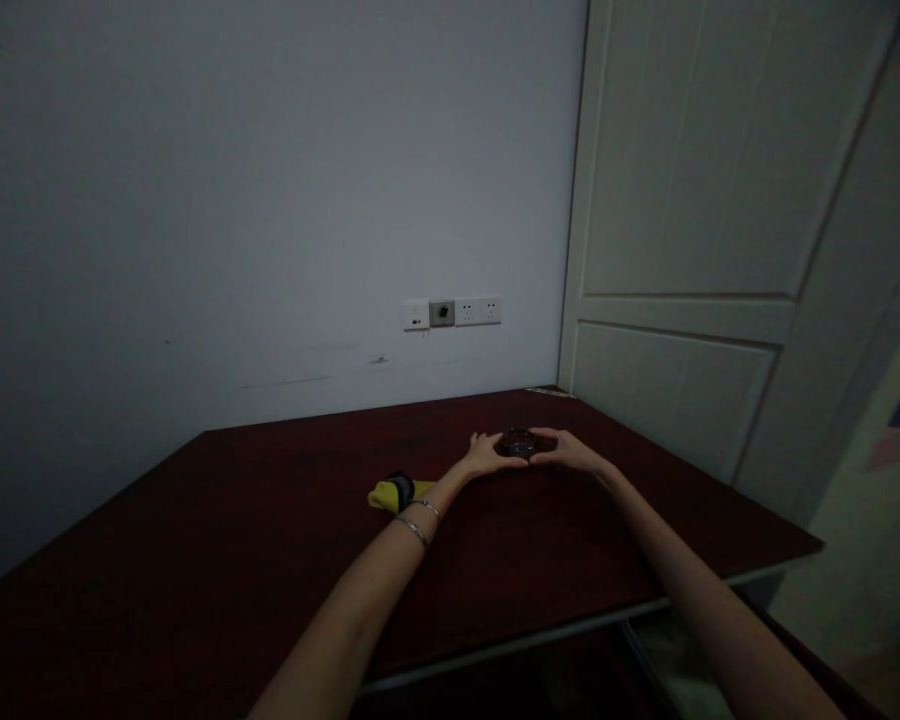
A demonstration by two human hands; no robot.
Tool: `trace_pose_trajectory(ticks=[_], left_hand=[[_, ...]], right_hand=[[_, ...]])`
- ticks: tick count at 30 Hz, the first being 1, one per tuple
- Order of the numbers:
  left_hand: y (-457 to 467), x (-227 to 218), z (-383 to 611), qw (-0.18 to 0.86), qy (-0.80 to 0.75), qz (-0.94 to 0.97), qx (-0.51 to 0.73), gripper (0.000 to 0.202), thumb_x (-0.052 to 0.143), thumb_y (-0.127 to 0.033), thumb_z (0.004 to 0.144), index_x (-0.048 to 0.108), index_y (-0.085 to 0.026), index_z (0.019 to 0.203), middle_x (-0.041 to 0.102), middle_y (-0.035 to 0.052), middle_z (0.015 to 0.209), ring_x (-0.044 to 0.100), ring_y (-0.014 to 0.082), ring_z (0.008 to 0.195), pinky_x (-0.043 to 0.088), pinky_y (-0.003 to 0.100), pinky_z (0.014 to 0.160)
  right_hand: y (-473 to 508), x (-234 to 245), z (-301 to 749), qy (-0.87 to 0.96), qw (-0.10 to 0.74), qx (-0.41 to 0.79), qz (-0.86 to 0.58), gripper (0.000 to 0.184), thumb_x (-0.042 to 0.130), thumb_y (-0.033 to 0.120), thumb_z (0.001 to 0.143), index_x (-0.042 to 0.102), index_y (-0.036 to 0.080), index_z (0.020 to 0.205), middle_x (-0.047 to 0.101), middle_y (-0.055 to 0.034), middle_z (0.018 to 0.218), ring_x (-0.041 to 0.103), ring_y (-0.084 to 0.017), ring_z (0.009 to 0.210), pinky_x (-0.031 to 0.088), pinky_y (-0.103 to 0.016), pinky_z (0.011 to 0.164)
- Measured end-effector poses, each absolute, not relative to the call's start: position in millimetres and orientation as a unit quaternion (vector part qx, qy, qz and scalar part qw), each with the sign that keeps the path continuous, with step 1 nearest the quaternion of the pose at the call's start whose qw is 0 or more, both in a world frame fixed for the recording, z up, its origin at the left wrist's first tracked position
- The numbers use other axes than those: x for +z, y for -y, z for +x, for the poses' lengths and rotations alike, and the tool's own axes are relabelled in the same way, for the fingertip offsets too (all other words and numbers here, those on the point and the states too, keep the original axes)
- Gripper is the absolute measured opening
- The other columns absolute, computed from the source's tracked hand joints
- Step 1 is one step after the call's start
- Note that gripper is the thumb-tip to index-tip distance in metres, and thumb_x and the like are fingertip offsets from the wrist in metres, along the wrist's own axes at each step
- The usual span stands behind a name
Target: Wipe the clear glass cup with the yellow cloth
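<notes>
A small dark round dish, perhaps an ashtray [517,442], sits on the dark red table [270,540] toward its far right. My left hand [487,454] cups its left side with the fingers curled against it. My right hand [566,450] grips its right side the same way. Two thin bracelets ring my left wrist. A yellow and black object [394,492] lies on the table just left of my left forearm.
A white wall stands behind the table with a strip of sockets [452,312]. A white panelled door [720,250] closes off the right side. The table's front edge [570,625] runs below my arms.
</notes>
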State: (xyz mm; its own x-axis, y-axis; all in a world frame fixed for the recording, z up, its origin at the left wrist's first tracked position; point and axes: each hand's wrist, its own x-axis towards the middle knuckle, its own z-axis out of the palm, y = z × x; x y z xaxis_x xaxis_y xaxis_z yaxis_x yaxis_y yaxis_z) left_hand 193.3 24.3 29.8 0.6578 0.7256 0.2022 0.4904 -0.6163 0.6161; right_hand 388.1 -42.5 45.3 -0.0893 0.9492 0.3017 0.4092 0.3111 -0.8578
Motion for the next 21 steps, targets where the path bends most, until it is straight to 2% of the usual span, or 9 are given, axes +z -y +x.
trace_pose_trajectory(ticks=[6, 9, 14, 21], left_hand=[[-31.4, 14.2, 210.9, 0.219, -0.363, 0.888, 0.180, 0.082, 0.053, -0.071, 0.053, 0.047, -0.026, 0.121, 0.049, 0.0074, 0.125, 0.023, 0.0347, 0.126, 0.008, 0.045, 0.104], [-33.3, 10.4, 213.7, 0.210, -0.366, 0.891, 0.168, 0.083, 0.052, -0.072, 0.053, 0.045, -0.027, 0.123, 0.048, 0.0061, 0.126, 0.023, 0.0354, 0.126, 0.007, 0.046, 0.104], [-34.2, 6.6, 215.2, 0.219, -0.372, 0.887, 0.163, 0.087, 0.054, -0.071, 0.052, 0.042, -0.026, 0.125, 0.045, 0.0075, 0.129, 0.019, 0.0359, 0.127, 0.007, 0.047, 0.103], [-31.7, 5.8, 218.3, 0.228, -0.384, 0.882, 0.153, 0.086, 0.055, -0.068, 0.054, 0.039, -0.025, 0.126, 0.043, 0.0085, 0.131, 0.018, 0.0357, 0.128, 0.008, 0.047, 0.103]], right_hand=[[40.8, 30.5, 405.2, 0.675, 0.431, 0.274, -0.533, 0.058, 0.076, 0.029, 0.044, 0.064, 0.015, 0.099, 0.062, -0.0100, 0.109, 0.051, -0.028, 0.108, 0.029, -0.043, 0.099], [39.3, 26.0, 408.4, 0.694, 0.409, 0.282, -0.520, 0.057, 0.075, 0.031, 0.047, 0.063, 0.016, 0.101, 0.063, -0.0091, 0.107, 0.054, -0.027, 0.104, 0.032, -0.043, 0.098], [38.6, 25.0, 408.5, 0.667, 0.418, 0.300, -0.539, 0.055, 0.077, 0.028, 0.040, 0.066, 0.018, 0.093, 0.064, -0.0083, 0.103, 0.053, -0.029, 0.104, 0.030, -0.045, 0.098], [44.2, 28.0, 406.9, 0.678, 0.395, 0.320, -0.531, 0.057, 0.075, 0.031, 0.044, 0.064, 0.017, 0.098, 0.064, -0.0079, 0.104, 0.055, -0.027, 0.102, 0.032, -0.044, 0.097]])
